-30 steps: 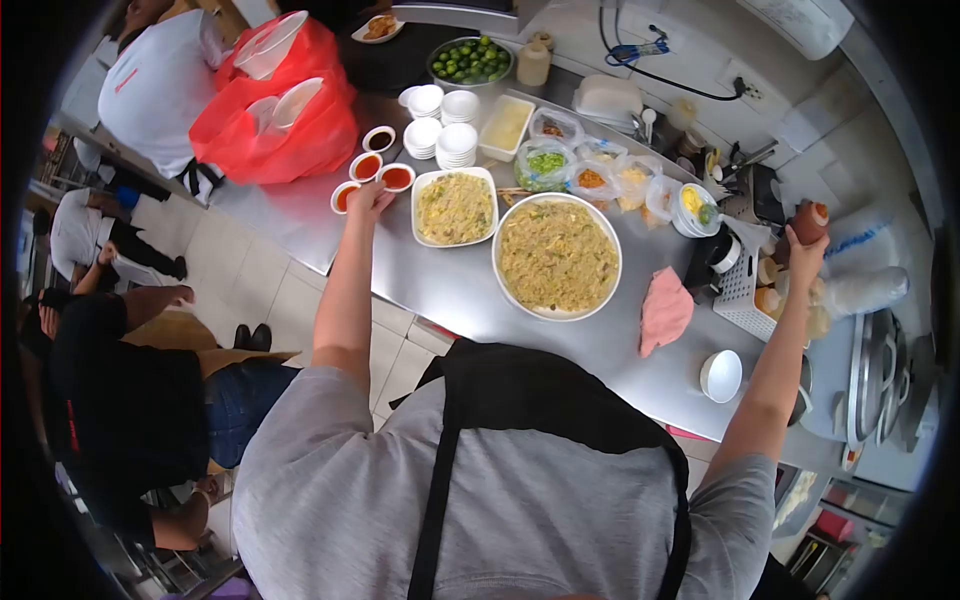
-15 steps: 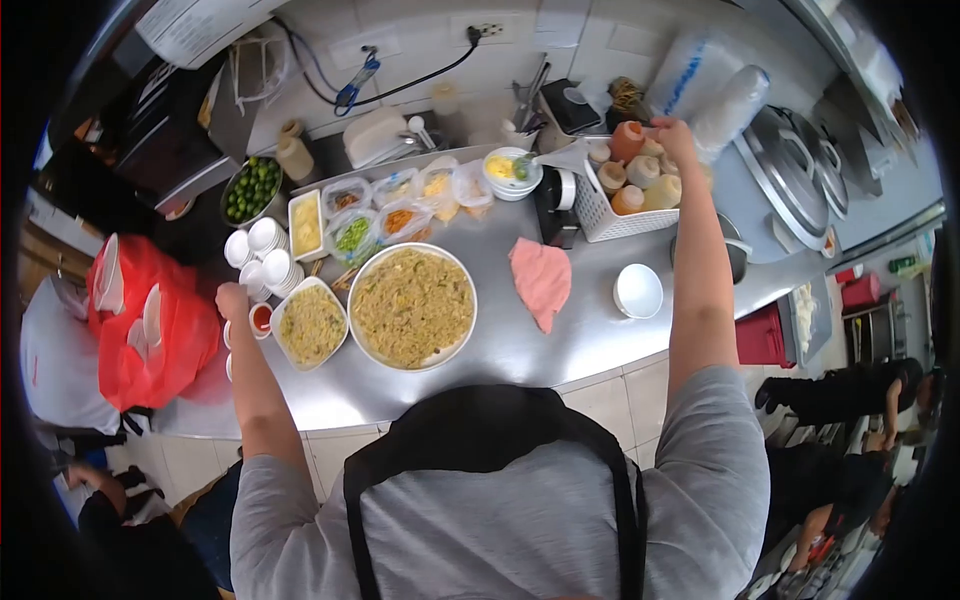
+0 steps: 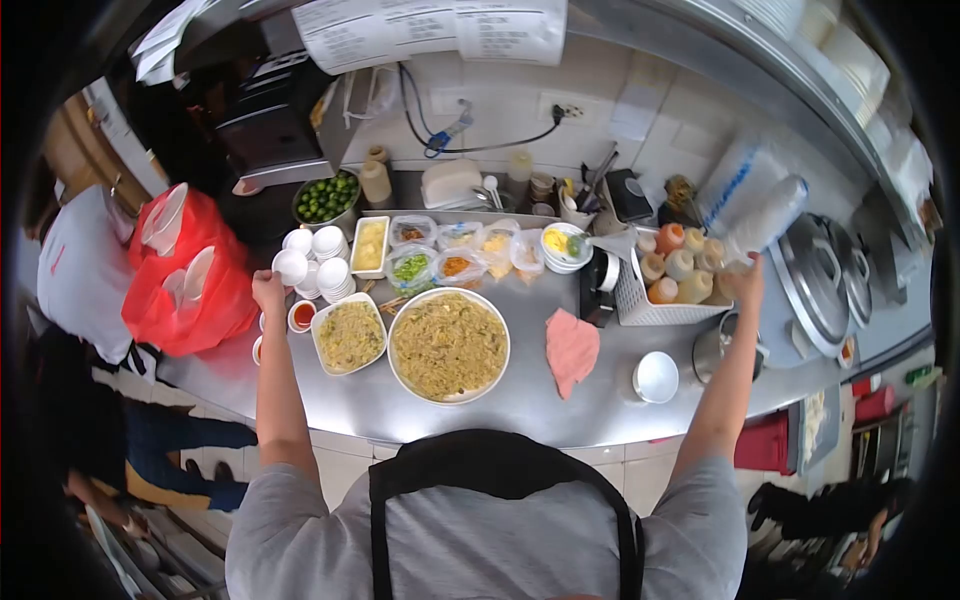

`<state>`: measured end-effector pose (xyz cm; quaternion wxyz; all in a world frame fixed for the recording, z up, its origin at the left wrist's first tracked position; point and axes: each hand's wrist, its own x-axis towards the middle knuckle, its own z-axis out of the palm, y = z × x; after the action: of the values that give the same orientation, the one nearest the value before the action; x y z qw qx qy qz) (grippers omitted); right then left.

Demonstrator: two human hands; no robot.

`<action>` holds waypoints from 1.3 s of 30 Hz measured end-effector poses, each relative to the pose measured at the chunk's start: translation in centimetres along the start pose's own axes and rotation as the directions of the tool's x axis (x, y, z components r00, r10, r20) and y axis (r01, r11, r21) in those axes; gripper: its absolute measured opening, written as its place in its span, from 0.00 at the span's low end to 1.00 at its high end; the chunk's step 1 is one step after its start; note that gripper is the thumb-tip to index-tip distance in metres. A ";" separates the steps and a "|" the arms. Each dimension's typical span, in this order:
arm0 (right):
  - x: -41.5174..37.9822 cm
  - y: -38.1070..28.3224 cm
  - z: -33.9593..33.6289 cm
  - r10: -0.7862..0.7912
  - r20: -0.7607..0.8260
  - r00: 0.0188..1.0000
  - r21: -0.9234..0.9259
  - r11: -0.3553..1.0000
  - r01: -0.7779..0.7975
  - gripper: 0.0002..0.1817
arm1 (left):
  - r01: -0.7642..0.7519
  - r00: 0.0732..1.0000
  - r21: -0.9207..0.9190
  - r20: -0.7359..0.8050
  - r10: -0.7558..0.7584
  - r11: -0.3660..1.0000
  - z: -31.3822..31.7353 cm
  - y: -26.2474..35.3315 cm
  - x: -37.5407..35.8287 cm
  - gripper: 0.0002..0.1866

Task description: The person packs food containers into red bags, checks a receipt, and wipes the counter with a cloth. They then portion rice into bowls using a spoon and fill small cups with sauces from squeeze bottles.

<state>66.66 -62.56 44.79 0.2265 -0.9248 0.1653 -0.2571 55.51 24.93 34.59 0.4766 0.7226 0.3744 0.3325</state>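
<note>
My left hand (image 3: 268,290) pinches the rim of a small white sauce cup (image 3: 290,266), beside stacks of matching cups (image 3: 331,243). A cup of red sauce (image 3: 301,317) sits just right of that wrist. My right hand (image 3: 743,282) is closed at the right end of a white plastic basket (image 3: 650,308) of squeeze bottles (image 3: 679,264); what its fingers hold, if anything, is hidden. Fried rice fills a large round bowl (image 3: 449,345) and a smaller square bowl (image 3: 349,336) on the steel counter.
A pink cloth (image 3: 572,352) and a white bowl (image 3: 655,377) lie near the front edge. Bags of toppings (image 3: 410,266), a pot of green citrus (image 3: 327,200) and a pan of yellow paste (image 3: 371,247) stand behind. Red bags (image 3: 190,290) are left; metal lids (image 3: 808,280) right.
My left hand has lifted a small white cup from beside the stacks. My right hand has moved from the basket's back, near the orange bottle, toward me to its right end. The view has tilted up.
</note>
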 end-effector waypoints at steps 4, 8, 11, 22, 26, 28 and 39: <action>-1.3 -7.4 -9.4 -0.293 -0.275 0.916 0.008 0.952 0.307 0.47 | 0.306 0.919 -0.397 0.361 -0.160 0.865 -1.6 4.1 -4.4 0.12; -3.6 -12.9 -12.9 -0.267 -0.525 0.808 0.368 0.785 0.499 0.46 | 0.575 0.731 -0.451 0.658 -0.181 0.683 0.3 6.1 -10.2 0.16; -6.5 -13.8 -10.5 -0.189 -0.515 0.836 0.503 0.723 0.474 0.44 | 0.671 0.574 -0.386 0.811 -0.115 0.633 2.5 8.2 -15.6 0.17; -18.2 -25.7 -3.5 -0.922 0.185 0.341 0.034 0.353 0.935 0.40 | 0.692 0.169 -0.123 0.986 0.006 0.711 7.9 14.3 -26.4 0.19; -18.8 -27.1 -2.7 -0.955 0.263 0.141 -0.096 0.119 0.988 0.36 | 0.672 0.146 -0.128 0.989 0.040 0.729 8.5 14.5 -26.9 0.17; -18.9 -27.5 -2.5 -0.949 0.291 0.120 -0.114 0.090 0.989 0.35 | 0.668 0.148 -0.119 0.989 0.026 0.735 8.2 15.0 -27.2 0.17; -18.2 -28.1 -2.7 -0.967 0.249 0.047 -0.101 0.023 0.995 0.36 | 0.674 0.173 -0.154 0.984 0.049 0.723 7.9 15.4 -27.6 0.17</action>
<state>55.72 -32.14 53.74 -0.1208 -0.8153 -0.4990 -0.2679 51.80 -6.30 43.03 0.8519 0.4845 0.0368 -0.1955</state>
